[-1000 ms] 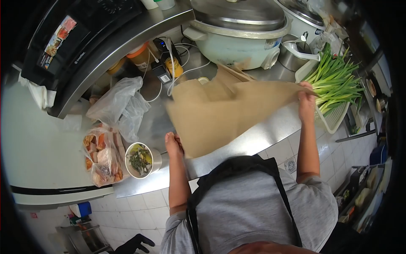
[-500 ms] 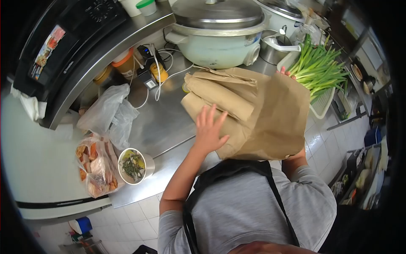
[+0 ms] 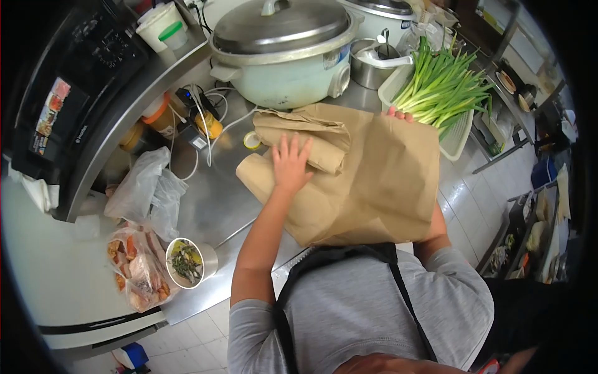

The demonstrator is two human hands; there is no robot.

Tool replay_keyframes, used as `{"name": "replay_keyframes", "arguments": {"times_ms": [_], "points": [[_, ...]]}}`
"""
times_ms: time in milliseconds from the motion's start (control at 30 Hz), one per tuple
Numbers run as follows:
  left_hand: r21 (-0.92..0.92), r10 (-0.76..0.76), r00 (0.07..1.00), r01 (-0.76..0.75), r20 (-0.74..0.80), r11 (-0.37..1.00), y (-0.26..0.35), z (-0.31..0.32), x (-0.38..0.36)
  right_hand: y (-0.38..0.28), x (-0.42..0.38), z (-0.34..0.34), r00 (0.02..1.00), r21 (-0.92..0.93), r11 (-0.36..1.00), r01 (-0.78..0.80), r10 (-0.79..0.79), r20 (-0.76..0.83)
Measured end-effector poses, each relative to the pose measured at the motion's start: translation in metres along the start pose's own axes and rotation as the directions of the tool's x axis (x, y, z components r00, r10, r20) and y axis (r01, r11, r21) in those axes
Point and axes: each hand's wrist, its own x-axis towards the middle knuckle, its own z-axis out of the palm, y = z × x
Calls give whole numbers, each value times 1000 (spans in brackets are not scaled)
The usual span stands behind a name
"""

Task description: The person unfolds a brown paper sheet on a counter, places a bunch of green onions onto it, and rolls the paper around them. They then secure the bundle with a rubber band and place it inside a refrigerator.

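Note:
A large brown paper bag (image 3: pixel 392 174) lies across the front of my body, over the counter edge, with its left part folded over in a thick roll. My left hand (image 3: pixel 291 161) rests on that fold, fingers spread and pressing lightly against the paper. Behind the bag, my right arm reaches up. Only the fingertips of my right hand (image 3: pixel 400 115) show, curled over the bag's far edge; the rest of that hand is hidden by the paper. Just beyond the fold sits a roll of yellow tape (image 3: pixel 251 140).
A big lidded rice cooker (image 3: pixel 274 75) stands behind the bag. Green onions (image 3: pixel 445 87) fill a basket (image 3: pixel 458 144) on the right. On the left are a paper tub (image 3: pixel 212 263) of chopped food, a plastic bag of meat (image 3: pixel 138 268) and white cables (image 3: pixel 202 146).
My left hand has slid up from the lower flap onto the folded roll. The bag lies flatter, its right side spread out. The whole view has shifted slightly.

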Motion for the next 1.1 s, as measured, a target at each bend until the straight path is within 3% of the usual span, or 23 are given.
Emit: {"name": "replay_keyframes", "arguments": {"times_ms": [33, 100, 200, 233, 300, 367, 500, 567, 667, 700, 733, 800, 900, 967, 1033, 1067, 1100], "points": [[16, 16, 1000, -16, -3, 1000, 1, 4, 8, 6, 7, -2, 995, 15, 1000, -19, 17, 98], [44, 52, 999, -52, -6, 998, 0, 23, 25, 0, 14, 8, 990, 5, 992, -123, 122, 69], [-81, 115, 976, -101, 188, 992, -7, 28, 50, -23, 16, 10, 978, -21, 979, -204, 203, -44], [-158, 175, 980, -188, -90, 969, -6, 11, 57, -36, 15, 6, 971, -30, 975, -221, 217, -96], [-58, 148, 989, -149, -28, 987, -6, -34, 73, -61, 9, -1, 945, -80, 957, -279, 259, -200], [4, 143, 970, -145, -195, 989, -6, -94, 94, -78, 7, -8, 913, -100, 935, -340, 302, -274], [-27, 175, 781, -238, -600, 971, 0, -194, 157, -91, 11, -7, 852, -153, 878, -454, 377, -363], [23, 136, 669, -174, -731, 984, 1, -219, 196, -92, 16, -3, 817, -244, 817, -522, 396, -420], [191, 205, 517, -82, -831, 978, -18, -253, 267, -95, 23, 3, 764, -399, 679, -616, 393, -511], [218, 208, 449, -29, -869, 975, -23, -262, 290, -94, 24, 9, 756, -434, 641, -633, 389, -527], [241, 250, 343, -70, -905, 968, -33, -270, 314, -95, 24, 13, 748, -467, 602, -647, 382, -543], [217, 193, 281, 59, -940, 974, -43, -288, 345, -100, 24, 16, 750, -539, 524, -659, 408, -520], [347, 343, 71, 68, -937, 935, -76, -300, 390, -105, 19, 9, 769, -613, 469, -636, 453, -451], [383, 383, 28, 6, -923, 924, -88, -294, 405, -105, 11, -1, 796, -620, 510, -596, 474, -376], [398, 400, -7, -126, -916, 909, -91, -275, 415, -105, 10, -2, 800, -621, 511, -595, 456, -390], [387, 389, -5, -115, -921, 915, -98, -253, 418, -103, 9, -2, 795, -613, 511, -603, 455, -402], [310, 323, 141, -108, -936, 944, -107, -225, 413, -101, 8, -1, 795, -601, 524, -604, 449, -407]]}}
